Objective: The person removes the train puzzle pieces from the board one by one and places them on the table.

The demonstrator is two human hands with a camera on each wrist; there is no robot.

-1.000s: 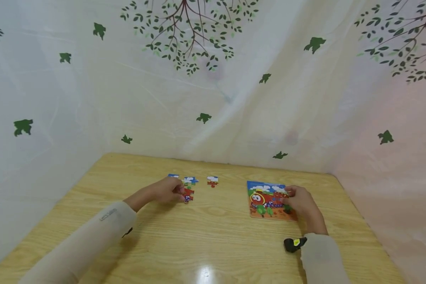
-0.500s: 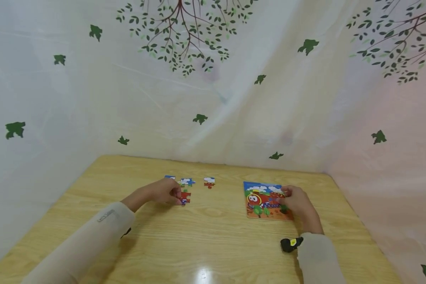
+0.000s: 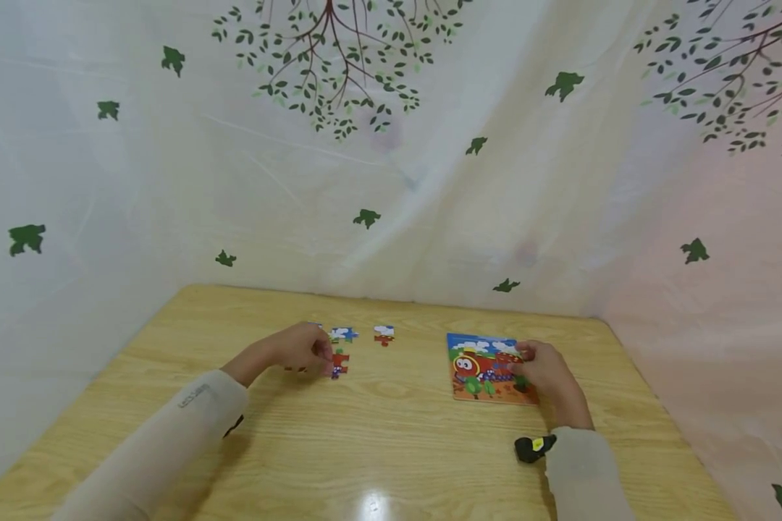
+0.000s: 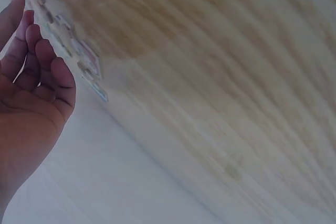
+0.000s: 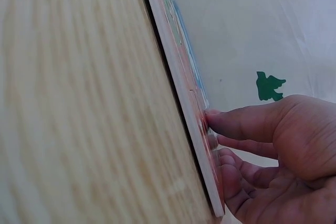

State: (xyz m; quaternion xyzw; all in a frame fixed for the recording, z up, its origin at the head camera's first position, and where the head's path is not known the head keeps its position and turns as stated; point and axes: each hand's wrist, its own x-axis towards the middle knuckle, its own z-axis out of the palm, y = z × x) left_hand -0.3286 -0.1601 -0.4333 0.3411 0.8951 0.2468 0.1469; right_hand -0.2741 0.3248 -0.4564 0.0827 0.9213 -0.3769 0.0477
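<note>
My left hand [image 3: 300,349] hovers low over loose jigsaw pieces, its fingertips beside a red jigsaw piece [image 3: 342,360]. Nothing shows between the thumb and bent fingers of the left hand [image 4: 34,85] in its wrist view; contact with the piece cannot be made out. On the right lies a jigsaw puzzle [image 3: 478,369] with a red, big-eyed character, clouds and green trees. My right hand [image 3: 550,373] rests its thumb and fingertips on the puzzle's right side. The right wrist view shows the puzzle board [image 5: 184,103] edge-on, touched by the right hand [image 5: 283,156] from above.
A cloud-and-red piece [image 3: 384,335] and a blue-and-white piece [image 3: 343,333] lie behind the left hand, with other pieces partly covered. The wooden table [image 3: 391,427] meets a leaf-printed curtain [image 3: 365,166] at its back and sides.
The view has swung slightly right. My left hand has shifted a little, uncovering the edge of a piece beneath its palm. The right hand stays on the puzzle.
</note>
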